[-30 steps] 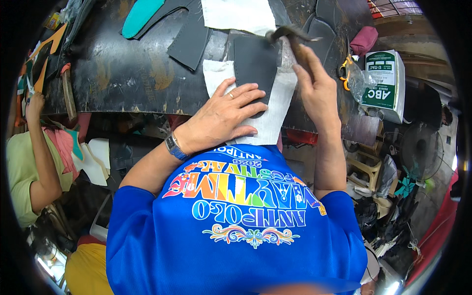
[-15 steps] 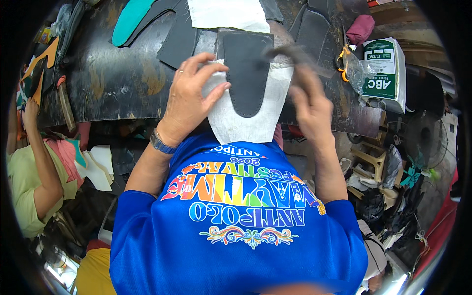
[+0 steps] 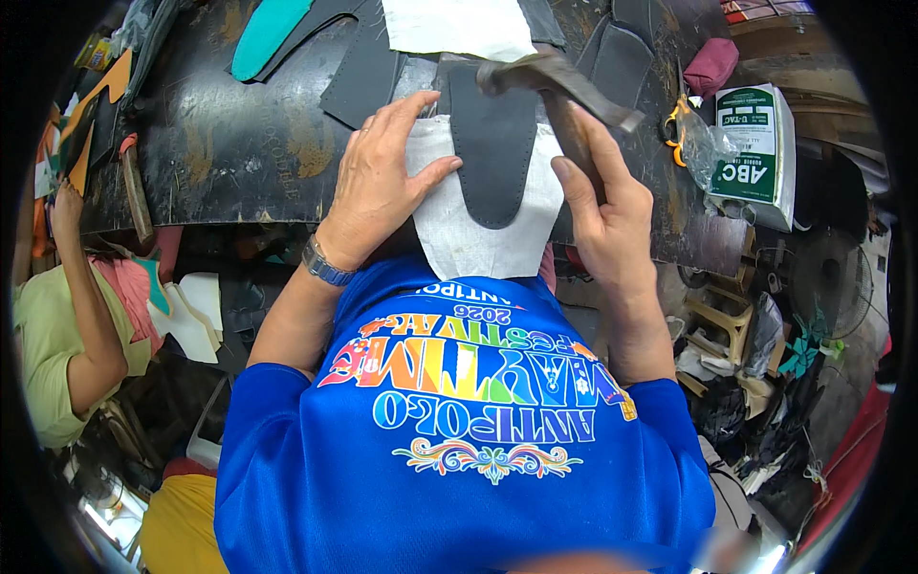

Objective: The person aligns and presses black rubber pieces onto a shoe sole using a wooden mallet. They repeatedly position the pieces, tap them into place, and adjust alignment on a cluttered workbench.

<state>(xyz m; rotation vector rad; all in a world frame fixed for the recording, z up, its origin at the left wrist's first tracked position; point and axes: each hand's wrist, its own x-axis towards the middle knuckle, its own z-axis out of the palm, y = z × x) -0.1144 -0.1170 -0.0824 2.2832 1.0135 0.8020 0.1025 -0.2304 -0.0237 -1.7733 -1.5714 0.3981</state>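
Observation:
A dark grey, U-shaped leather-like piece with small holes along its edge lies on a white cloth piece at the table's near edge. My left hand rests on the left side of the cloth, fingers spread, with the thumb tip at the dark piece's edge. In my right hand is a hammer, gripped by its wooden handle. Its metal head is raised over the far end of the dark piece and partly hides it.
Dark cut pieces, a teal piece and white cloth lie farther back on the black table. Orange-handled scissors and a white-green box stand right. A wooden-handled tool and a co-worker's hand are left.
The hammer, blurred before, now shows sharply, its head higher and turned across the dark piece. My left hand stays at the cloth's left side, its fingers slightly shifted.

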